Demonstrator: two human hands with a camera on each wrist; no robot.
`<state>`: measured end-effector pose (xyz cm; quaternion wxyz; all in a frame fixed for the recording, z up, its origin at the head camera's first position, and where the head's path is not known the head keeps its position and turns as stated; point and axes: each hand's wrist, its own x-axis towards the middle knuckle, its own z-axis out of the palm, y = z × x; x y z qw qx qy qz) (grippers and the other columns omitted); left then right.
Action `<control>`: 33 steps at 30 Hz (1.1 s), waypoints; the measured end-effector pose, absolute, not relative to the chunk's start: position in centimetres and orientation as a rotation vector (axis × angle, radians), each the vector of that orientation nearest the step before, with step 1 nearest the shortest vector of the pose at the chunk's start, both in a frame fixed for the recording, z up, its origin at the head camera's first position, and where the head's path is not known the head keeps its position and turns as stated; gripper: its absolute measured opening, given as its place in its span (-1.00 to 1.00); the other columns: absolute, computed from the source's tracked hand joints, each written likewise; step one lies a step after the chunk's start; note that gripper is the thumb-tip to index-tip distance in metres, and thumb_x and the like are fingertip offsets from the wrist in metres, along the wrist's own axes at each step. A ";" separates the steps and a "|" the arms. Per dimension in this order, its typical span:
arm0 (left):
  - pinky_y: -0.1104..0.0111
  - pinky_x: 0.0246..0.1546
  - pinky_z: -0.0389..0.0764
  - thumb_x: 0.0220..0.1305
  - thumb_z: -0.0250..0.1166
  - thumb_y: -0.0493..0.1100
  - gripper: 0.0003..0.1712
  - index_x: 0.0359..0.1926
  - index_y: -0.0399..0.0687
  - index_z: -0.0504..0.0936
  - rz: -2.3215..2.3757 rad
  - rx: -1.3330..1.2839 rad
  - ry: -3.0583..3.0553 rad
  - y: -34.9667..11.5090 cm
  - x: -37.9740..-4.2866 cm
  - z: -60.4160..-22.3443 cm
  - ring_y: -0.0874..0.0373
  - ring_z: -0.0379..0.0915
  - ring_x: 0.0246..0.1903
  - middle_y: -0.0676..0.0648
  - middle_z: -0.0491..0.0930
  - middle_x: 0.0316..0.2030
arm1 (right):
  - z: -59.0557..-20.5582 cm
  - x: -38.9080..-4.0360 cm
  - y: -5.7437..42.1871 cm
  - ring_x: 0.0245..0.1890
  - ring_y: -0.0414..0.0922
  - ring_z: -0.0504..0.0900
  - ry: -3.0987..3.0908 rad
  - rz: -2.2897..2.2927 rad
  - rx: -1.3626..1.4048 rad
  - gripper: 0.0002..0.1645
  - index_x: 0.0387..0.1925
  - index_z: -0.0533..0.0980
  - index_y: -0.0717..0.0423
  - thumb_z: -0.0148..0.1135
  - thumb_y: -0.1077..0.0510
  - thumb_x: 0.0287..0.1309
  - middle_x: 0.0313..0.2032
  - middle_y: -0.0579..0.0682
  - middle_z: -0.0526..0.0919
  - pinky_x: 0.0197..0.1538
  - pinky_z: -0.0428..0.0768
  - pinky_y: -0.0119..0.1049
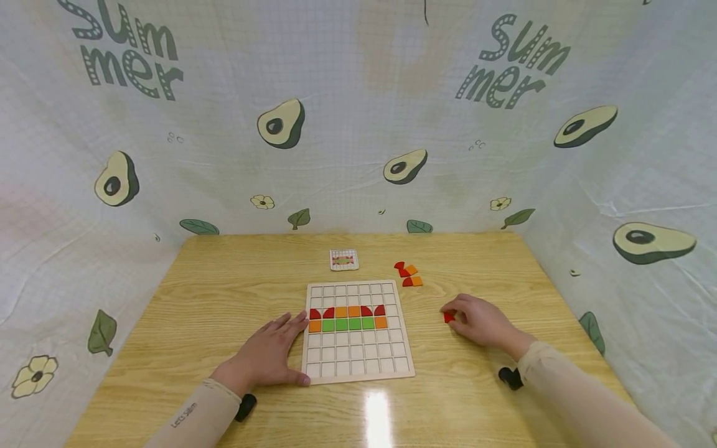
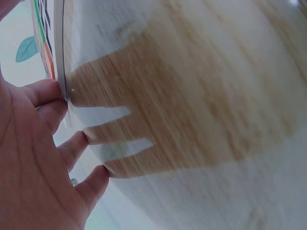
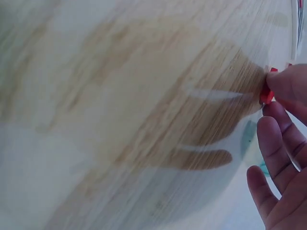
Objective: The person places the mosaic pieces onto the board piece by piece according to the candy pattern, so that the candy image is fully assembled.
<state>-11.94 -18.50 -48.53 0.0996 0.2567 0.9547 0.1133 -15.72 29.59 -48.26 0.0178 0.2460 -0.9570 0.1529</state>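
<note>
In the head view a pale square grid board lies on the table. Two adjoining rows of its cells hold pieces: red curved pieces and orange squares in the farther row, green squares between orange ones in the nearer row. My left hand rests at the board's left edge, fingers extended, with fingertips and thumb against the rim. Right of the board, my right hand pinches a small red piece between thumb and fingers, low over the wood. In the right wrist view the red piece is partly hidden by the thumb.
Beyond the board lies a small pattern card with a gridded picture. Several loose pieces, red and orange, lie near the board's far right corner. A printed cloth hangs behind and beside the wooden table.
</note>
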 end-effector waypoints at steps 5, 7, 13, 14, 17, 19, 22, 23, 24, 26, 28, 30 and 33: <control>-0.11 0.37 0.12 -0.16 0.32 0.63 0.36 0.51 -0.11 0.23 0.347 0.760 2.824 -18.6 -11.9 -48.5 -0.15 -0.03 0.47 -0.01 0.08 0.52 | -48.2 -15.9 29.0 -0.43 -0.28 0.40 -2.972 0.498 0.783 -0.66 -0.03 0.67 0.04 0.41 0.22 0.10 -0.25 -0.16 0.56 -0.34 0.46 -0.30; -0.11 0.37 0.12 -0.16 0.33 0.62 0.36 0.51 -0.11 0.24 0.353 0.759 2.824 -18.6 -11.8 -48.5 -0.16 -0.03 0.47 -0.01 0.08 0.52 | -48.1 -16.0 28.8 -0.42 -0.27 0.41 -2.974 0.510 0.787 -0.66 -0.03 0.67 0.04 0.40 0.22 0.11 -0.26 -0.16 0.56 -0.34 0.47 -0.30; -0.13 0.36 0.13 -0.16 0.34 0.61 0.35 0.51 -0.10 0.24 0.367 0.753 2.821 -18.6 -11.8 -48.5 -0.15 -0.04 0.47 -0.01 0.09 0.52 | -48.2 -16.2 28.4 -0.43 -0.28 0.41 -2.986 0.503 0.758 -0.67 -0.04 0.67 0.03 0.42 0.19 0.11 -0.28 -0.18 0.54 -0.35 0.46 -0.31; -0.14 0.35 0.14 -0.16 0.34 0.61 0.35 0.51 -0.11 0.24 0.374 0.758 2.822 -18.6 -11.8 -48.6 -0.16 -0.03 0.47 -0.02 0.10 0.52 | -48.2 -16.2 28.3 -0.43 -0.28 0.41 -2.988 0.501 0.755 -0.67 -0.04 0.67 0.03 0.42 0.18 0.12 -0.28 -0.18 0.54 -0.34 0.47 -0.30; -0.15 0.34 0.15 -0.17 0.35 0.61 0.35 0.50 -0.12 0.25 0.384 0.763 2.827 -18.6 -11.8 -48.7 -0.17 -0.02 0.47 -0.03 0.11 0.52 | -48.3 -16.3 28.2 -0.41 -0.29 0.43 -2.993 0.498 0.754 -0.68 -0.04 0.68 0.03 0.42 0.15 0.13 -0.27 -0.19 0.54 -0.32 0.50 -0.29; -0.14 0.34 0.16 -0.17 0.35 0.61 0.35 0.50 -0.13 0.25 0.382 0.769 2.832 -18.7 -11.8 -48.8 -0.18 -0.02 0.46 -0.03 0.11 0.51 | -48.3 -16.3 28.1 -0.40 -0.29 0.45 -2.993 0.492 0.759 -0.68 -0.04 0.68 0.03 0.42 0.13 0.14 -0.27 -0.19 0.56 -0.29 0.52 -0.28; -0.14 0.34 0.16 -0.17 0.35 0.61 0.35 0.50 -0.12 0.25 0.379 0.772 2.837 -18.7 -11.9 -48.9 -0.17 -0.01 0.46 -0.03 0.12 0.51 | -48.1 -16.4 28.2 -0.40 -0.29 0.46 -2.995 0.490 0.764 -0.68 -0.04 0.68 0.03 0.42 0.12 0.14 -0.26 -0.18 0.57 -0.28 0.53 -0.26; -0.13 0.34 0.16 -0.17 0.35 0.61 0.35 0.50 -0.12 0.26 0.378 0.773 2.838 -18.7 -11.9 -48.9 -0.17 -0.01 0.46 -0.03 0.12 0.51 | -48.1 -16.4 28.2 -0.40 -0.28 0.45 -2.997 0.490 0.762 -0.68 -0.05 0.68 0.03 0.41 0.12 0.13 -0.27 -0.19 0.57 -0.28 0.53 -0.26; -0.14 0.34 0.16 -0.17 0.35 0.61 0.36 0.50 -0.12 0.25 0.381 0.776 2.840 -18.7 -11.9 -48.9 -0.17 -0.01 0.46 -0.03 0.12 0.51 | -48.0 -16.4 28.3 -0.39 -0.28 0.45 -2.999 0.493 0.761 -0.68 -0.05 0.68 0.03 0.41 0.13 0.12 -0.27 -0.19 0.57 -0.27 0.53 -0.26; -0.14 0.34 0.16 -0.17 0.35 0.61 0.35 0.50 -0.12 0.26 0.381 0.777 2.843 -18.7 -11.9 -48.9 -0.17 0.00 0.46 -0.03 0.12 0.51 | -47.9 -16.4 28.4 -0.40 -0.27 0.45 -3.007 0.498 0.757 -0.67 -0.06 0.68 0.02 0.41 0.14 0.09 -0.29 -0.21 0.56 -0.28 0.52 -0.27; -0.14 0.34 0.16 -0.17 0.35 0.61 0.35 0.50 -0.12 0.26 0.379 0.776 2.845 -18.8 -11.9 -49.0 -0.17 0.00 0.46 -0.03 0.12 0.51 | -47.8 -16.4 28.6 -0.40 -0.27 0.44 -3.016 0.503 0.751 -0.67 -0.07 0.68 0.00 0.41 0.14 0.07 -0.31 -0.23 0.55 -0.28 0.52 -0.28; -0.13 0.34 0.16 -0.18 0.35 0.61 0.36 0.50 -0.10 0.25 0.371 0.764 2.842 -18.7 -11.9 -49.0 -0.16 -0.01 0.46 -0.01 0.11 0.52 | -47.8 -16.4 28.8 -0.40 -0.27 0.45 -3.020 0.506 0.762 -0.68 -0.09 0.68 0.01 0.42 0.16 0.06 -0.32 -0.23 0.55 -0.30 0.52 -0.29; -0.13 0.35 0.15 -0.18 0.35 0.62 0.36 0.51 -0.08 0.24 0.360 0.748 2.831 -18.7 -11.9 -48.9 -0.14 -0.03 0.47 0.01 0.09 0.52 | -47.9 -16.4 28.8 -0.41 -0.26 0.47 -3.030 0.515 0.762 -0.71 -0.11 0.68 0.01 0.42 0.17 0.07 -0.34 -0.23 0.57 -0.31 0.52 -0.30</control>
